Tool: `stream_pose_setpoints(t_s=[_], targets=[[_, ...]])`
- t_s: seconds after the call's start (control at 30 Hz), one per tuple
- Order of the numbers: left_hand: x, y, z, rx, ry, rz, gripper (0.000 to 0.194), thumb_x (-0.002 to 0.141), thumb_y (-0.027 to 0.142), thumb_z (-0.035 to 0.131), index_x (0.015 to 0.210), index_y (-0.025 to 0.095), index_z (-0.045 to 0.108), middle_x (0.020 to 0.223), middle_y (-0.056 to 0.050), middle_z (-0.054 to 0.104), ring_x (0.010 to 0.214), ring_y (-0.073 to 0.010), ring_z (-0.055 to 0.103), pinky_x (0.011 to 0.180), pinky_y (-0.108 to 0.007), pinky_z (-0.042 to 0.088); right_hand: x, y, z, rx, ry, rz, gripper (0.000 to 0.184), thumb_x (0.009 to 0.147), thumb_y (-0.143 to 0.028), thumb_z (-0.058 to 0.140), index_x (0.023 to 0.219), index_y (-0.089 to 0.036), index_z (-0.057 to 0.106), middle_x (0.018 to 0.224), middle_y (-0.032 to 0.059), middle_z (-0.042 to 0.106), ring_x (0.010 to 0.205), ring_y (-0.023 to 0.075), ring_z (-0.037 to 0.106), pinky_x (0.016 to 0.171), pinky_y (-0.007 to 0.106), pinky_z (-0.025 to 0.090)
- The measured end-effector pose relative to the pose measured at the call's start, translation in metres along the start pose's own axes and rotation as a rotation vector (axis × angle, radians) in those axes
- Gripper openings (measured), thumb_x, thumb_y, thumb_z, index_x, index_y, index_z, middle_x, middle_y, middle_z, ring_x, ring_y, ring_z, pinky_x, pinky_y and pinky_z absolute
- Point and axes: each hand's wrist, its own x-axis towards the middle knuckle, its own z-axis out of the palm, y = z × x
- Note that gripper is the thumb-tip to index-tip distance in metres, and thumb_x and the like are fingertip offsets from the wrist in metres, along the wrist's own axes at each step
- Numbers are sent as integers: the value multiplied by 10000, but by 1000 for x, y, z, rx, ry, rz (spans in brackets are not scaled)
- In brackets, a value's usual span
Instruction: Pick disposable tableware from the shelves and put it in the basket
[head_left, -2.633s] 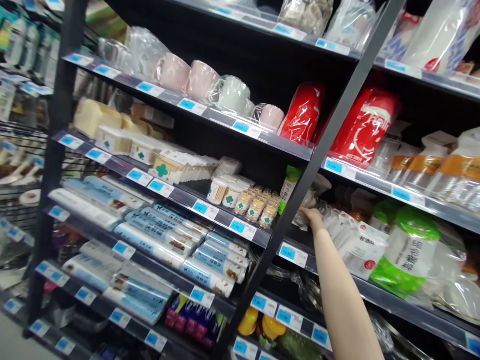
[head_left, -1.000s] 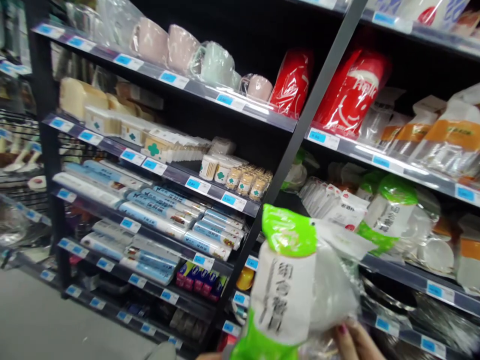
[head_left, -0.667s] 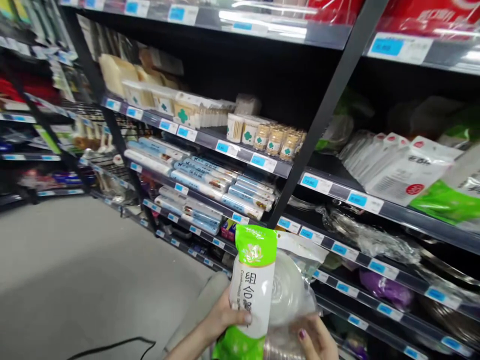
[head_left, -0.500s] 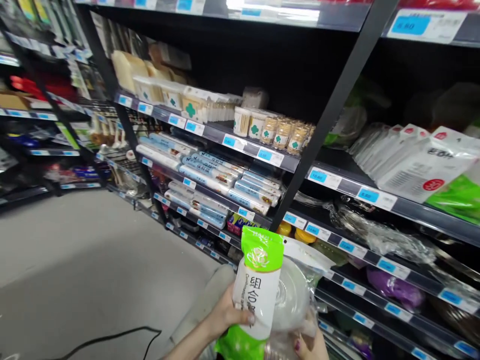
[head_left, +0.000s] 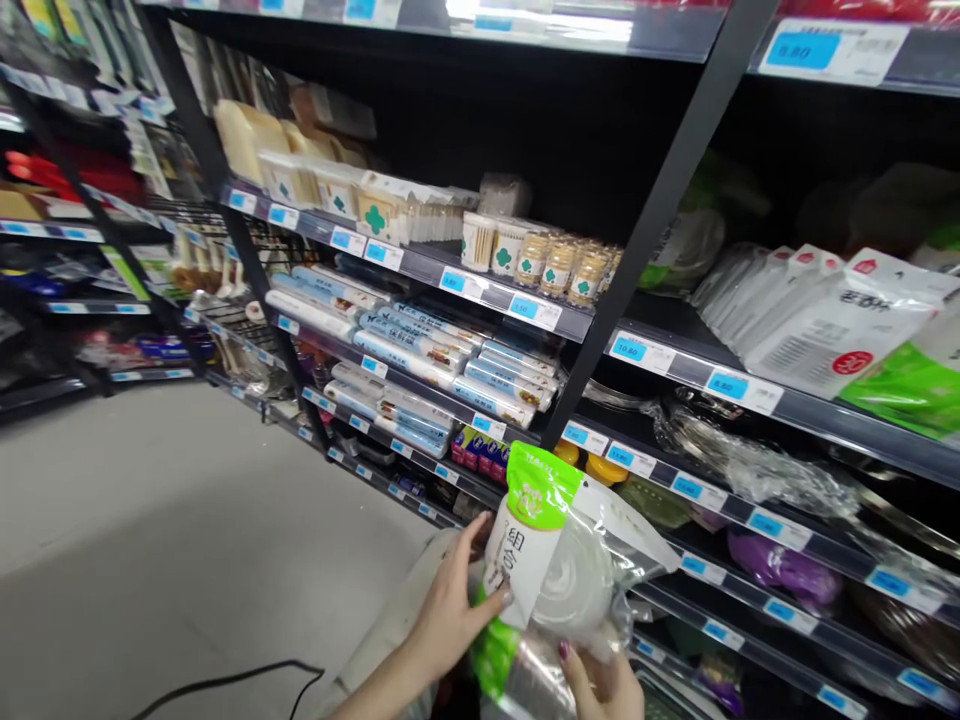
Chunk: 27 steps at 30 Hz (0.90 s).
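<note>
In front of me I hold a clear plastic pack [head_left: 574, 585] with a green and white printed strip along its left side. Round, translucent white items that look like disposable bowls show through its clear part. My left hand [head_left: 457, 600] grips the printed left edge, thumb across the front. At the lower right, my right hand [head_left: 600, 680] pinches the clear plastic, its thumb on the front. A white header [head_left: 630, 520] with a hang hole sticks out to the right; I cannot tell whether it belongs to a second pack behind.
Shelves hold blue and white rolls [head_left: 420, 340], small toothpick jars [head_left: 559, 265] and white packs [head_left: 817, 310]. A black shelf post [head_left: 645, 230] rises beyond the pack. A black cable [head_left: 225, 680] lies on the grey floor [head_left: 187, 500] at the left.
The pack has shifted slightly right and turned, showing more of its clear part. My left hand has moved up along its left edge, with the fingers more extended.
</note>
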Motion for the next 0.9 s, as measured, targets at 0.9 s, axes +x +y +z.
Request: stream_pose_setpoints(t_s=[0.9], targets=[[20,0,-5,-886,42,-450,630,440,350,917,987,193,647,797,-12,709,662,-190,662,563,-255,526,45,-2,-33,132,-288,53,807,691,-664,675,1317,-189,490,1360,176,525,1196,293,559,994,408,478]])
